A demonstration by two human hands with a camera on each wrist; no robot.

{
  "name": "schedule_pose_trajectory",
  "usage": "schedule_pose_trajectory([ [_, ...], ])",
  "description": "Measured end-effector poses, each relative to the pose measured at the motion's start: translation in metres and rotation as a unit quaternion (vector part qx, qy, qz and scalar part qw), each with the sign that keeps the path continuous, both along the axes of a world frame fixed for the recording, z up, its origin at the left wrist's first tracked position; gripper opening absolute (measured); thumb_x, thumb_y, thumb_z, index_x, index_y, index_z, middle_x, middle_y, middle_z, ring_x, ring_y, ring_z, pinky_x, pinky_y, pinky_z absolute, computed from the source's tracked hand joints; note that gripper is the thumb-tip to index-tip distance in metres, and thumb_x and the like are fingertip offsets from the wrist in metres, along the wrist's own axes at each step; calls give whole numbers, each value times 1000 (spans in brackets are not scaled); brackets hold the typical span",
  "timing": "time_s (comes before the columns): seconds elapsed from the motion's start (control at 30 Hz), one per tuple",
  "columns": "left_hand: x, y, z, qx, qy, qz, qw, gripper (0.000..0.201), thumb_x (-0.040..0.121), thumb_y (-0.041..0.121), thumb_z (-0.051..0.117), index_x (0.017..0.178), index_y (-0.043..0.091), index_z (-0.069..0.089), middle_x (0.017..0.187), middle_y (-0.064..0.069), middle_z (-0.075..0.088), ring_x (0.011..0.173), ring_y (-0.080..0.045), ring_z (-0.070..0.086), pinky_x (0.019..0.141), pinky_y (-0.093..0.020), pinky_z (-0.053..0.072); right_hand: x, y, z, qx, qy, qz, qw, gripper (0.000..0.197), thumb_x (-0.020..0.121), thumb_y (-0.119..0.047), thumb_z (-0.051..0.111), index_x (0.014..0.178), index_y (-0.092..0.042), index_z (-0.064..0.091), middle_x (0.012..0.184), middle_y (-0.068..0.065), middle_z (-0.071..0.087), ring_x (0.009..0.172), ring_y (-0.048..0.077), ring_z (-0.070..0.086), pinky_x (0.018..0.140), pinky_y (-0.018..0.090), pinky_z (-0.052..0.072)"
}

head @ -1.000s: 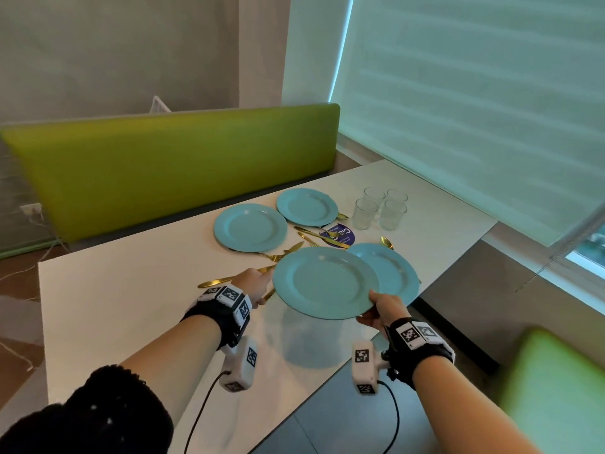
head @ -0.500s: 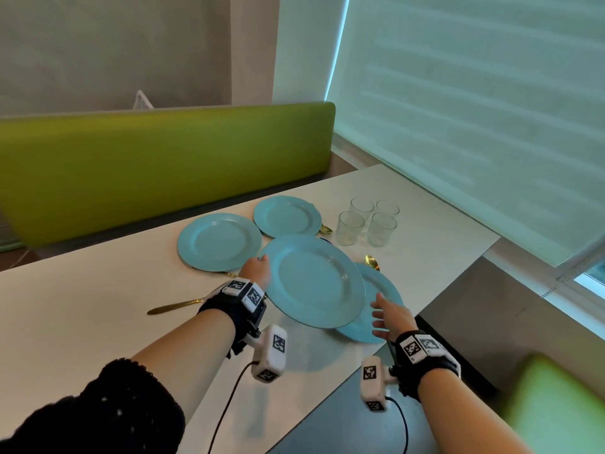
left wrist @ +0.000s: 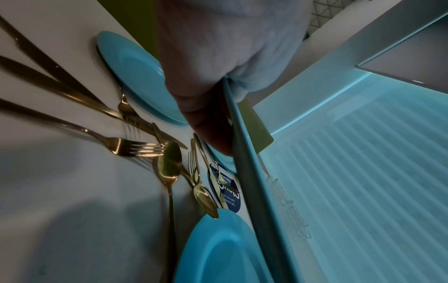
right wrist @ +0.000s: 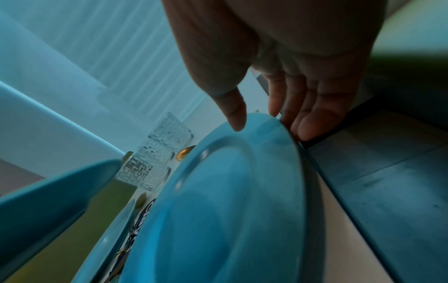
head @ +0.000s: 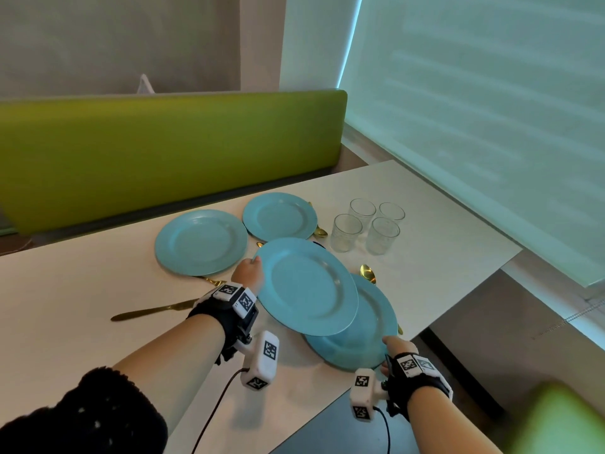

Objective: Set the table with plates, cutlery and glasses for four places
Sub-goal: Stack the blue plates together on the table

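A green upholstered seat back (head: 170, 152) runs behind the white bench (head: 65, 290); right of it a lowered blind (head: 474, 109) glows pale blue; above it, grey wall (head: 114, 37).

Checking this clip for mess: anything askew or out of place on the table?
Nothing spilled or broken. The gold cutlery lies in a loose crisscrossed heap, unsorted, and the near plate overhangs the table edge. The four glasses stand clustered together.
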State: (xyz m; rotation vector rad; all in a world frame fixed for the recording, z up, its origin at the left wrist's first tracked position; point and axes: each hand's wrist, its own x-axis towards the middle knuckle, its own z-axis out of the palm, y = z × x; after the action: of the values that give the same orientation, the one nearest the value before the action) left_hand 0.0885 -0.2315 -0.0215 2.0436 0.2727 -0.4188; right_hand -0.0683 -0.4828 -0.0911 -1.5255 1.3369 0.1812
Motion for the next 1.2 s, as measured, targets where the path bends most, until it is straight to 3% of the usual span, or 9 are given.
schedule_pose_trajectory([
  [0.1, -1, -5, -3, -10, 12, -4, 1000, 47, 101, 25, 27, 127, -6, 50, 132, -26, 51, 120, -38, 49, 98, -36, 38, -4, 7, 9, 39, -39, -5, 998, 37, 97, -16, 46, 131, -4, 47, 74, 1, 43, 65, 15, 45, 72, 32, 46],
  [0.17, -1, -8, -4, -13, 14, -2, 1000, 48, 101, 27, 27, 126, -7, 50, 132, -26, 52, 121, -39, 49, 101, -39, 38, -2, 8, 8, 29, -49, -5, 998, 43, 99, -22, 41, 135, 3, 43, 73, 0, 42, 67, 17, 47, 81, 36, 47],
  [0.37, -1, -12, -1, -26, 25, 2, 999, 49, 101, 28, 27, 128, -6, 49, 134, -25, 51, 122, -38, 49, 102, -39, 38, 13, -7, 23, -38, -39, -7, 998, 38, 99, -37, 37, 102, -1, 50, 72, 7, 48, 87, 31, 53, 95, 50, 49],
  [0.43, 1, -13, 0, -32, 24, 3, 999, 49, 102, 28, 26, 129, -7, 48, 135, -26, 50, 123, -39, 48, 105, -40, 38, 16, -10, 37, -45, -57, -4, 997, 28, 100, -35, 37, 104, -9, 47, 82, 9, 51, 83, 29, 53, 90, 48, 51],
  [0.53, 3, -13, 2, -29, 20, 12, 999, 48, 102, 26, 26, 130, -7, 47, 137, -25, 48, 126, -39, 45, 104, -39, 35, 25, -19, 45, -99, -46, 45, 993, 50, 99, -38, 37, 118, 4, 56, 99, 15, 56, 96, 33, 58, 95, 48, 48],
  [0.8, 15, 1, 18, -44, -1, 7, 999, 46, 102, 22, 27, 130, -9, 47, 141, -25, 45, 128, -38, 44, 102, -35, 35, 43, 2, 57, -146, -56, 81, 984, 56, 97, -40, 30, 102, 7, 61, 117, 28, 60, 111, 39, 57, 99, 49, 43],
  [0.9, 18, 12, 18, -58, 2, 5, 998, 46, 102, 22, 28, 130, -8, 47, 141, -24, 45, 129, -37, 44, 105, -36, 35, 51, 25, 76, -145, -80, 72, 983, 49, 96, -41, 31, 83, -1, 57, 113, 30, 60, 108, 42, 57, 95, 55, 45],
  [1.03, 24, 32, 15, -67, 2, 7, 998, 45, 102, 20, 29, 131, -8, 48, 140, -24, 47, 128, -38, 45, 106, -37, 35, 57, 59, 97, -128, -133, 54, 981, 46, 100, -35, 32, 114, 3, 54, 113, 25, 56, 103, 35, 55, 88, 55, 49],
  [1.2, 34, 60, 13, -81, 0, 10, 997, 43, 101, 19, 29, 129, -6, 49, 137, -22, 50, 125, -36, 47, 103, -37, 36, 64, 101, 100, -30, -202, -2, 979, 37, 100, -39, 32, 93, -10, 54, 88, 15, 58, 81, 31, 58, 67, 41, 50],
])
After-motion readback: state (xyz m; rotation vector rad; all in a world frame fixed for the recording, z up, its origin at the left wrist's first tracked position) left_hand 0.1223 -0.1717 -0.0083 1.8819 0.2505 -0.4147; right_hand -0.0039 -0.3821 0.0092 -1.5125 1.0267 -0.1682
